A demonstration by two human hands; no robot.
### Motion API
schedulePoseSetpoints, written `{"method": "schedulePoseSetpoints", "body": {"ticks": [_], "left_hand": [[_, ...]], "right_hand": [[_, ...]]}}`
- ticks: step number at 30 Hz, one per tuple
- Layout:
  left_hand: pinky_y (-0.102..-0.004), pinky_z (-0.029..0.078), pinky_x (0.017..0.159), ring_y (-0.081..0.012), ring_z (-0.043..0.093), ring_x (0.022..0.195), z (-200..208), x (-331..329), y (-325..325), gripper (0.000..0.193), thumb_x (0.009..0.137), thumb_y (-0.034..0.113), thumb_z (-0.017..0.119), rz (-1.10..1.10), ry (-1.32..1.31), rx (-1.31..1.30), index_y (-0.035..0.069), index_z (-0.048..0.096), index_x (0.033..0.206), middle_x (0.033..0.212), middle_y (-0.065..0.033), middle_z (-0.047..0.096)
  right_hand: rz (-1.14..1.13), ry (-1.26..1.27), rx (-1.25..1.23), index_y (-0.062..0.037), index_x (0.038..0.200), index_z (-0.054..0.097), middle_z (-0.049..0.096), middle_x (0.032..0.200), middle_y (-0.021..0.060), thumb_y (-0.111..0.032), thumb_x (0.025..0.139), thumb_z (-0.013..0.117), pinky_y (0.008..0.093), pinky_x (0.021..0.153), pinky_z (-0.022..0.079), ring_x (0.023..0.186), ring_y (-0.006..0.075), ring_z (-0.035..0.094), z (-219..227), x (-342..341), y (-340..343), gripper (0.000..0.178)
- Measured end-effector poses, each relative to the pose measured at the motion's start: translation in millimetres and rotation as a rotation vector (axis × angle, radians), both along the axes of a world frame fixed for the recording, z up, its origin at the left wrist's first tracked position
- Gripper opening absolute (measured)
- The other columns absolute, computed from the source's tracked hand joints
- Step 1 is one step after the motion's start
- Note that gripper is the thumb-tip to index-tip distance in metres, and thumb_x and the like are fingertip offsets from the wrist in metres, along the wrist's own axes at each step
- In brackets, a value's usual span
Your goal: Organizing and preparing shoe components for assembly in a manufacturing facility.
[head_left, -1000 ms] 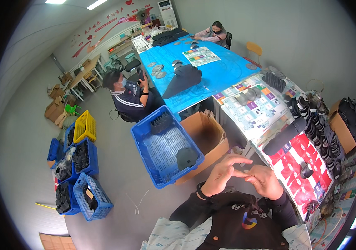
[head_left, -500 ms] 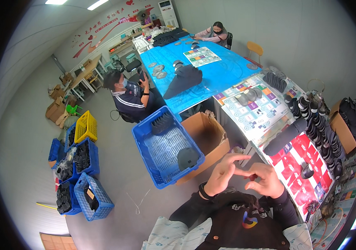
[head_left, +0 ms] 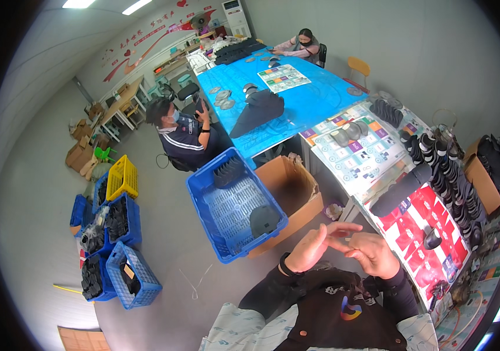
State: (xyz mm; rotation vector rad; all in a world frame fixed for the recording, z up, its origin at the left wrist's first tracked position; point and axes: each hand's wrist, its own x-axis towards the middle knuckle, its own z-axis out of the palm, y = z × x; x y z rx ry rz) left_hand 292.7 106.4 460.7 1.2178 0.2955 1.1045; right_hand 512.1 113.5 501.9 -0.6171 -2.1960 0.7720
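My left hand (head_left: 309,248) and my right hand (head_left: 377,255) meet above the dark apron (head_left: 333,313) on my lap. The left one's fingers stretch to the right, and no object shows in it. Curled fingers of the right hand touch or overlap those left fingers; I see nothing held there. Beyond my left hand, a blue crate (head_left: 235,205) leans over an open cardboard box (head_left: 296,193). Inside the crate are a stack of dark curved pieces (head_left: 226,172) and a dark rounded piece (head_left: 264,221).
At the right is a table with a red-and-white sheet (head_left: 419,219), a black roll (head_left: 401,191) and stacked dark pieces (head_left: 446,175). Two people sit at the blue table (head_left: 314,88). Several crates, including a yellow crate (head_left: 122,178), stand on the floor at the left.
My hands have shifted slightly, with the left fingers now overlapping the right hand's curled fingers more. The surrounding things stay in place.
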Motion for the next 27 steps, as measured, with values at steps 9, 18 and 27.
{"method": "schedulePoseSetpoints", "body": {"ticks": [9,18,27], "left_hand": [[-0.0463,0.03,0.12,-0.0294,0.047,0.141,2.3,1.2,4.8,0.079,0.114,0.054,0.026,0.216,0.245,0.316,-0.001,0.082,0.109,0.153,-0.0149,0.054],[-0.0447,0.031,0.119,-0.0278,0.048,0.141,3.6,6.3,-1.4,0.082,0.115,0.052,0.022,0.146,0.188,0.151,-0.005,0.081,0.107,0.154,-0.0142,0.054],[-0.048,0.022,0.124,-0.0275,0.036,0.15,-6.3,13.8,0.9,0.088,0.112,0.062,0.019,-0.203,-0.052,-0.115,-0.002,0.079,0.115,0.165,-0.0163,0.039]], "right_hand": [[-0.022,0.059,-0.129,-0.0033,0.088,0.07,0.064,0.076,0.0093,-0.022,0.101,0.069,0.0399,0.066,0.051,0.072,0.0318,0.066,0.5,5.9,-3.8,0.023],[-0.1,0.057,0.015,-0.0031,0.087,0.068,0.061,0.075,0.0101,-0.019,0.099,0.071,0.0398,0.063,0.049,0.07,0.0328,0.063,-4.3,5.1,-7.2,0.02],[-0.019,0.136,-0.036,-0.0041,0.091,0.069,0.058,0.079,0.01,-0.017,0.103,0.066,0.0412,0.065,0.049,0.071,0.0323,0.06,-9.2,7.5,-8.1,0.018]]}}
